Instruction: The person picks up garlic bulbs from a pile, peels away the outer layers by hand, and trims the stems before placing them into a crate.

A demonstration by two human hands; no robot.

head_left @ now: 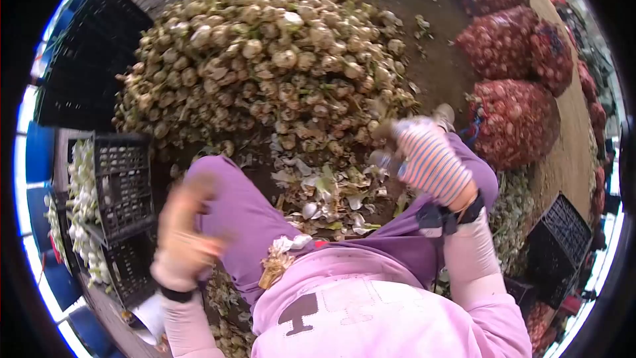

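Note:
My left hand (185, 235) is lifted over the left thigh, smeared by motion, so I cannot make out its fingers or anything in them. My right hand (427, 156), in a striped glove, is in front of the right knee. Its fingers are curled around something small and partly shiny, too blurred to name. Ahead of both hands rises a large heap of pale, dirty onions (285, 59), some with green stems. Papery peelings and leaf scraps (331, 195) lie on the ground between my knees.
At the left, a black crate (124, 185) stands beside a mass of clean white bulbs (83, 205) with green stems. Another dark crate (93, 56) is behind it. Full red mesh sacks (517, 122) line the right side, with a black crate (563, 232) nearer me.

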